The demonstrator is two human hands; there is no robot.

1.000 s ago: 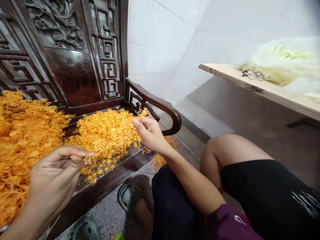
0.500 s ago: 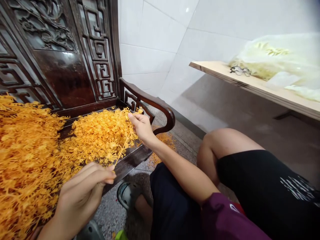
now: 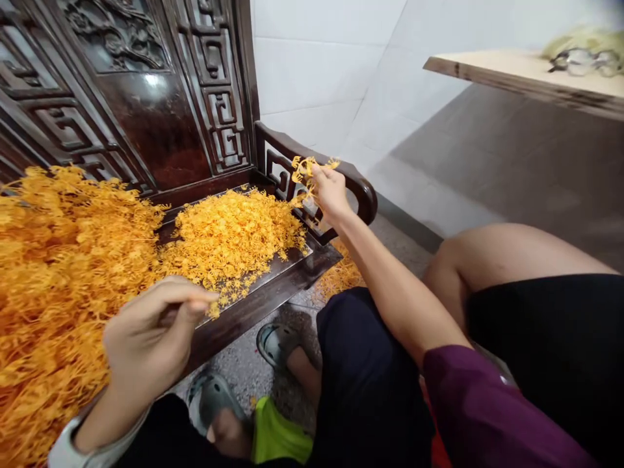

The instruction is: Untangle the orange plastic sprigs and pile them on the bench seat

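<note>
My right hand [image 3: 331, 192] is closed on several thin orange plastic flower sprigs [image 3: 303, 170], raised by the armrest of a dark wooden bench. Their small branched heads stick out past my fingertips. My left hand [image 3: 151, 331] hovers over the bench's front edge, thumb and forefinger pinched. A small orange bit shows just under its tips; whether it is gripped I cannot make out. Between the hands lies a heap of small orange flower pieces [image 3: 238, 227] on the seat. A bigger heap of long-stemmed orange sprigs [image 3: 58, 279] rises at the left, partly behind my left hand.
The carved bench [image 3: 160, 143] has a curved armrest [image 3: 368, 195]. Orange scraps [image 3: 341, 270] lie on the floor beyond its end. A wooden board [image 3: 487, 68] at the upper right carries glasses [image 3: 580, 62]. Another person's bare knee [image 3: 502, 253] is at the right; something green [image 3: 277, 432] is below.
My right hand has moved up and away to the armrest with its sprigs. The stem stretched between both hands no longer spans them. The view has shifted left and down.
</note>
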